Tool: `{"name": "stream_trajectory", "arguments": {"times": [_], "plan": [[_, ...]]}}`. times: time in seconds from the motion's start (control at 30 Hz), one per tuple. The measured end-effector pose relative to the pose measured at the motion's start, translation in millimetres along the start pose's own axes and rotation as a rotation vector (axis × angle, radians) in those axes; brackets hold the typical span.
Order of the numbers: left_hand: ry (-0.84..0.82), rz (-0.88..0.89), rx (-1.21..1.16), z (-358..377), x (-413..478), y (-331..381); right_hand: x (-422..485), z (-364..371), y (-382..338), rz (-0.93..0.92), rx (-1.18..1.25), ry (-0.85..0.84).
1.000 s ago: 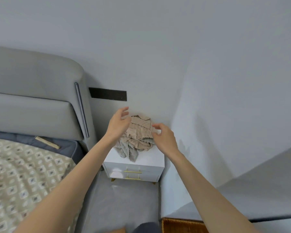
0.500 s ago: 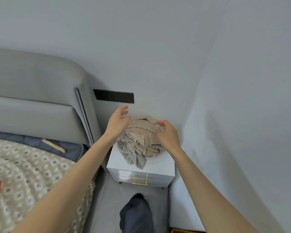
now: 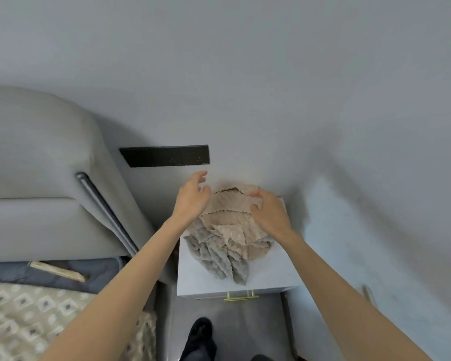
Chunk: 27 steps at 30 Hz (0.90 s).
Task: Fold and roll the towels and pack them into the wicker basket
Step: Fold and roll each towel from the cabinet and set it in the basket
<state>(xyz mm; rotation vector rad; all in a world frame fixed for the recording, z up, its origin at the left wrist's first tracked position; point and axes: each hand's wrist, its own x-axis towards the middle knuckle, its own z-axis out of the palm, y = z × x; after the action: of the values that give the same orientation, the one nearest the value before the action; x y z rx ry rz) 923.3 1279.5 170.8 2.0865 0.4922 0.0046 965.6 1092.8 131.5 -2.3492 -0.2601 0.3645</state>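
1. Compared with half a second ago, we look down more steeply on the white rectangular nightstand. More of its top shows, and its drawer front is only a thin strip with a brass bar handle.
2. Both hands have kept their places at the heap of crumpled beige and grey towels, which still lies on the nightstand top, against the wall.
3. The left hand is at the heap's upper left edge with its fingers loosely spread and raised. We cannot tell whether it touches the cloth.
4. The right hand lies over the heap's upper right, its fingers bent down onto the top beige towel. We cannot tell whether they pinch it.
5. The nightstand stands in a corner of pale grey walls, just beside a padded grey fabric headboard with a dark metal trim strip.
6. A long black socket panel sits on the wall above the left hand.
7. At lower left we see a beige bedspread with a diamond pattern, and below the nightstand a dark shoe on the grey floor.
8. The towels are bumpy, waffle-like cloth with wavy scalloped edges, beige pieces on top and grey ones hanging forward.
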Motion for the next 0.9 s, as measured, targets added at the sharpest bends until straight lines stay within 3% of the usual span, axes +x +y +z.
{"name": "stream_trajectory", "arguments": {"times": [0.27,0.43,0.67,0.9], "plan": [[-0.109,0.153,0.092,60.3,82.6,-83.8,76.4,74.3,62.3,-0.021,-0.042,-0.061],[-0.106,0.274,0.224,111.3,129.0,-139.0,115.1,115.0,110.7,-0.258,-0.178,-0.103],[0.088,0.459,0.298,150.9,167.7,-186.9,145.6,144.2,147.1,-0.467,-0.204,0.180],[0.177,0.579,0.255,153.5,169.5,-200.2,154.4,157.1,158.1,-0.516,-0.271,0.424]]}}
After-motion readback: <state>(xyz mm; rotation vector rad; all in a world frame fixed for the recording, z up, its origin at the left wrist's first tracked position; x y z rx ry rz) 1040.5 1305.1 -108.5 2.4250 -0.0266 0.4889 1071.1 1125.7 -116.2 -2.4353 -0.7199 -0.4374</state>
